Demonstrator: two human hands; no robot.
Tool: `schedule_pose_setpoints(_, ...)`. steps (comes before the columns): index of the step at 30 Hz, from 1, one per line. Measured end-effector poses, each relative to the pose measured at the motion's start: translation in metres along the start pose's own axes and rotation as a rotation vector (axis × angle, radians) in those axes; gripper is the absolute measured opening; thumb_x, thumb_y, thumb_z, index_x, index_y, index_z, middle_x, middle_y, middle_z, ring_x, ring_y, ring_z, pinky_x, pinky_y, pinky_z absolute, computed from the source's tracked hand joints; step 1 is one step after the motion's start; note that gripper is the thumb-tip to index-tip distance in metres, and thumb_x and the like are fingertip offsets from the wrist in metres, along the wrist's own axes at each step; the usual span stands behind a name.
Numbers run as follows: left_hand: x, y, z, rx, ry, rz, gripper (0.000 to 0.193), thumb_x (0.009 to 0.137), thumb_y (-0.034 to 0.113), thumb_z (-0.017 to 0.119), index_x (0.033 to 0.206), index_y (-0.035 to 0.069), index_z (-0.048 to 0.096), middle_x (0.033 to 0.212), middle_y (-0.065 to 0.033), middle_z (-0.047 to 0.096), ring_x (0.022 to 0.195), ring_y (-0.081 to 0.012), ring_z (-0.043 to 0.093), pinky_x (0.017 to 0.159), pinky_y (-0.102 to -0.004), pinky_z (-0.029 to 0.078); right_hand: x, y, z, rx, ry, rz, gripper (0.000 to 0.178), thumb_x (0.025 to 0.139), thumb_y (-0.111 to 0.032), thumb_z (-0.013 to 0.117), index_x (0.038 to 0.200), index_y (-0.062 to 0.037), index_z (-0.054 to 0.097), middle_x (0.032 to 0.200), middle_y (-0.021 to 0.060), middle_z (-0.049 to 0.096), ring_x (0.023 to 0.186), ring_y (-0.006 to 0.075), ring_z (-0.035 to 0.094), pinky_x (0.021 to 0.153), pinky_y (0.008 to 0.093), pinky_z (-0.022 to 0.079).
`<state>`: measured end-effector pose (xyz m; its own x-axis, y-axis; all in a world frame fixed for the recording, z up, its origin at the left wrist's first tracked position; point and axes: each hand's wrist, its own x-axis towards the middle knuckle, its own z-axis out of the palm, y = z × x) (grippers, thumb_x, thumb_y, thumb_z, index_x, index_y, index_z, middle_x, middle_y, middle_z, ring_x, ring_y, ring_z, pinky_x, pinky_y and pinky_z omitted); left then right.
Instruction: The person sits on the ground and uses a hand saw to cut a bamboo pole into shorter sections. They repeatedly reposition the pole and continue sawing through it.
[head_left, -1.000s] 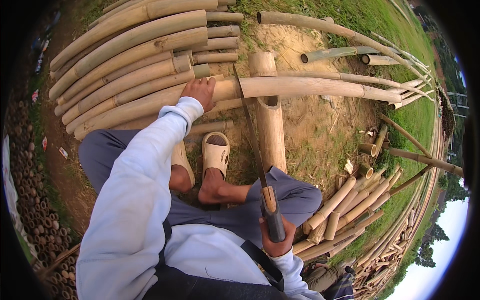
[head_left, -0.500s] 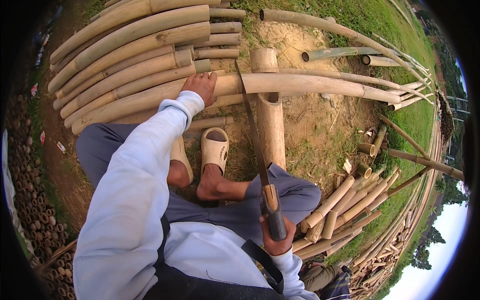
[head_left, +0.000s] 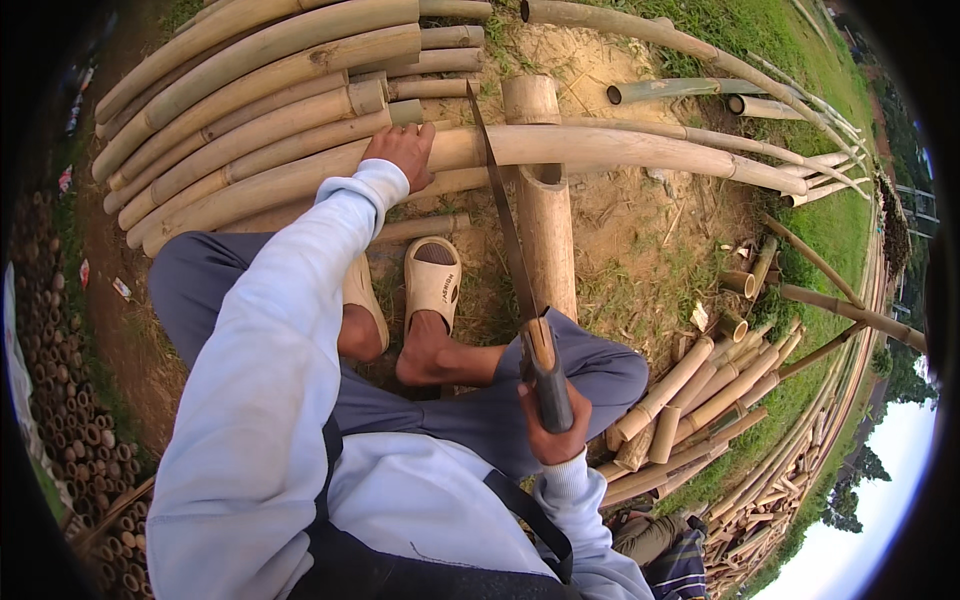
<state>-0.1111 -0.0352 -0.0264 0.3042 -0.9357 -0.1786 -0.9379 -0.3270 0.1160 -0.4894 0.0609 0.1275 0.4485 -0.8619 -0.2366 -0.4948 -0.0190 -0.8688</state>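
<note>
My left hand [head_left: 403, 157] grips a long bamboo pole [head_left: 620, 147] from above, its fingers curled over the top. The pole runs from left to right and lies across a thick, notched bamboo log [head_left: 545, 250], which points away from me on the ground. In my right hand [head_left: 562, 430] is the handle of a hand saw [head_left: 511, 230]. The long, narrow blade reaches away from me and crosses the pole between my left hand and the log. How deep the teeth sit in the pole cannot be made out.
Stacked bamboo poles [head_left: 270, 75] lie at the far left. More poles [head_left: 690, 90] spread to the far right. Short cut pieces [head_left: 690, 400] are heaped by my right knee. My sandalled foot [head_left: 433, 285] is below the pole. A person's leg [head_left: 645, 540] shows at lower right.
My right hand has pushed the saw forward, away from me, across the pole. The whole view has shifted slightly. My left hand keeps its hold on the pole.
</note>
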Motion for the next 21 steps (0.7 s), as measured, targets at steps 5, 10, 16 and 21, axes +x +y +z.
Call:
schedule_pose_setpoints(5,0.003,0.001,-0.006,0.008,-0.007,0.012,0.061,0.079,0.037,0.082,0.123,0.007,0.053,0.118,-0.0181,0.068,0.111,-0.0355,0.068,0.099,-0.0456,0.052,-0.001,-0.018,-0.004,-0.02,0.012,0.04,0.025,0.09,-0.003,0.074,0.114,0.0048,0.071,0.097,0.0089,0.075,0.089,0.0109,0.066,0.083,0.0265,0.051)
schedule_pose_setpoints(10,0.016,0.007,-0.002,0.007,0.041,0.038,0.058,0.076,0.035,0.083,0.12,0.007,0.056,0.114,-0.0176,0.07,0.111,-0.0355,0.068,0.098,-0.0455,0.052,0.143,0.039,0.072,0.072,0.104,-0.127,0.021,0.09,-0.011,0.079,0.104,0.0022,0.07,0.08,0.0072,0.068,0.073,0.0114,0.061,0.069,0.0296,0.05)
schedule_pose_setpoints(16,0.002,-0.004,-0.004,0.004,-0.012,0.009,0.057,0.077,0.033,0.082,0.119,0.006,0.055,0.116,-0.0182,0.069,0.11,-0.0355,0.068,0.098,-0.0442,0.052,0.033,0.001,0.014,0.047,0.0,-0.025,0.028,0.089,-0.006,0.077,0.115,0.002,0.071,0.088,0.0121,0.073,0.081,0.0136,0.068,0.077,0.0314,0.054)
schedule_pose_setpoints(21,0.005,0.001,-0.004,0.027,-0.002,0.034,0.062,0.075,0.037,0.084,0.12,0.007,0.054,0.116,-0.0174,0.069,0.109,-0.0348,0.068,0.097,-0.0425,0.052,-0.009,-0.011,0.001,-0.058,0.044,-0.01,0.029,0.088,-0.001,0.074,0.116,0.0033,0.071,0.088,0.0141,0.074,0.081,0.019,0.072,0.078,0.0329,0.055)
